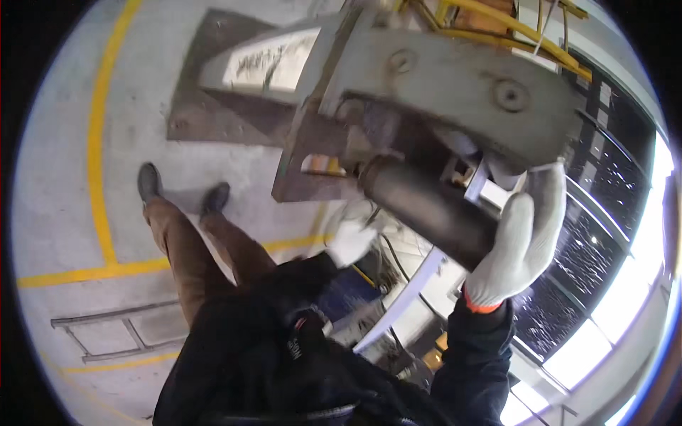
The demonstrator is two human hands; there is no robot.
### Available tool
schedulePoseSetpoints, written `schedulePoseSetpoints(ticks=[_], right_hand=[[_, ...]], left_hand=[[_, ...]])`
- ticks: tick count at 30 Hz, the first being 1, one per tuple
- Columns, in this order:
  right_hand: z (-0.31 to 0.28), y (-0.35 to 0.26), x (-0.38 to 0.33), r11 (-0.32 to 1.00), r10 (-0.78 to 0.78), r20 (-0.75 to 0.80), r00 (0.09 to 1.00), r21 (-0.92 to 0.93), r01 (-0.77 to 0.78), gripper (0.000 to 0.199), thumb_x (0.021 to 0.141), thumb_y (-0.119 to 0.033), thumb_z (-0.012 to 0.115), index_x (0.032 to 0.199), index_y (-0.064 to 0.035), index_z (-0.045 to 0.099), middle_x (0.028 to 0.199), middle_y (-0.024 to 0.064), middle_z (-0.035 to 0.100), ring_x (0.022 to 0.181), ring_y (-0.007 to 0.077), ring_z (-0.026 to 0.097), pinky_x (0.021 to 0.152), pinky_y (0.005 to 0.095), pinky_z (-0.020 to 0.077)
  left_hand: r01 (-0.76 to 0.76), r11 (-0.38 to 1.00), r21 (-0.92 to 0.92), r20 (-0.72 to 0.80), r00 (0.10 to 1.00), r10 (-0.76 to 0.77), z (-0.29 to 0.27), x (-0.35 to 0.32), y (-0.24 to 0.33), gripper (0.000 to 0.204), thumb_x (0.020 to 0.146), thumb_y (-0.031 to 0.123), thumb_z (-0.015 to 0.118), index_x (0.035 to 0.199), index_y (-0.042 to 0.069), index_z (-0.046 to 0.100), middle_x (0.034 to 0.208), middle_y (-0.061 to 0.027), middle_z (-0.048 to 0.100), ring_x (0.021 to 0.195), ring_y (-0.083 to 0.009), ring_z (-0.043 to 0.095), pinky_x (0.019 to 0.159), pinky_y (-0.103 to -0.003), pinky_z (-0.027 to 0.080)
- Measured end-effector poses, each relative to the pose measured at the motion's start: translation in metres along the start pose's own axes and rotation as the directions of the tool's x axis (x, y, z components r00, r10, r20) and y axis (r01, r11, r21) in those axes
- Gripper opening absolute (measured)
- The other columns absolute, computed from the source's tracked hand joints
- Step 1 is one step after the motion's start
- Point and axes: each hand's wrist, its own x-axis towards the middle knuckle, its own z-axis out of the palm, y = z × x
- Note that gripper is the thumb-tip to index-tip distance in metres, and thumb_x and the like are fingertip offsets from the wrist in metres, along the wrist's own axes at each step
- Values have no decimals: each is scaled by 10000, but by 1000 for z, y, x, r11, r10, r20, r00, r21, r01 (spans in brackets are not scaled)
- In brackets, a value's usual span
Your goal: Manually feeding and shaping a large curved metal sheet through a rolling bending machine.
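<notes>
My right hand [522, 238], in a white knit glove with an orange cuff, reaches up at the right. Its fingers are stretched out and lie along the rounded end of a grey steel machine arm [455, 78]. The palm is beside the lower end of a dark, worn metal cylinder [426, 206] slung under that arm; whether it touches the cylinder, I cannot tell. My left hand [352, 238], also in a white glove, is lower, below the cylinder's far end and near a thin dark cable [392, 255]. Motion blurs its fingers.
The machine stands on a dark steel base plate [224, 124]. Yellow lines [99, 156] mark the grey floor. A yellow metal frame [511, 39] rises behind the machine. A blue box-like part [348, 291] and cables sit close below my left hand. Large windows [597, 234] line the right.
</notes>
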Motion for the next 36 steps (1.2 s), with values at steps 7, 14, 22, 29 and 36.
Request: schedulePoseSetpoints(ticks=[7,14,22,29,36], right_hand=[[6,5,-4,987,2,-82,997,162,12,488,966,20,553,1446,111,567,1514,240,568,1423,330,534,1219,444,370],[7,3,-3,996,31,-99,995,84,-23,447,1044,-22,532,1471,110,542,1488,228,589,1363,283,585,1178,411,437],[13,5,-6,995,53,-149,987,96,-39,456,1100,-123,573,1495,100,525,1482,228,591,1351,294,598,1161,421,473],[13,3,-6,997,3,-160,987,72,9,458,1101,-151,575,1485,95,540,1459,229,611,1326,292,621,1151,413,483],[9,9,-5,999,-27,-137,990,20,30,459,1101,-162,574,1480,96,546,1455,233,616,1342,299,610,1163,420,469]], left_hand=[[279,829,485,-1,948,-319,-160,-81,114,545,1000,486,735,819,-27,716,585,-99,589,514,-141,535,501,-378,443],[-84,694,715,-32,988,152,-192,-62,187,575,895,539,796,995,-20,712,704,-256,603,600,-429,555,582,-447,471],[-210,439,873,189,978,92,-182,-17,201,682,961,473,734,1362,-57,583,708,-199,658,653,-390,688,602,-465,540],[-520,273,810,385,821,422,-174,-20,156,280,994,181,661,1267,201,720,850,-45,646,534,-224,615,511,-359,505],[161,924,348,114,971,-212,-155,-14,190,237,1019,323,678,1007,88,712,717,-49,661,533,-159,596,467,-343,453]])
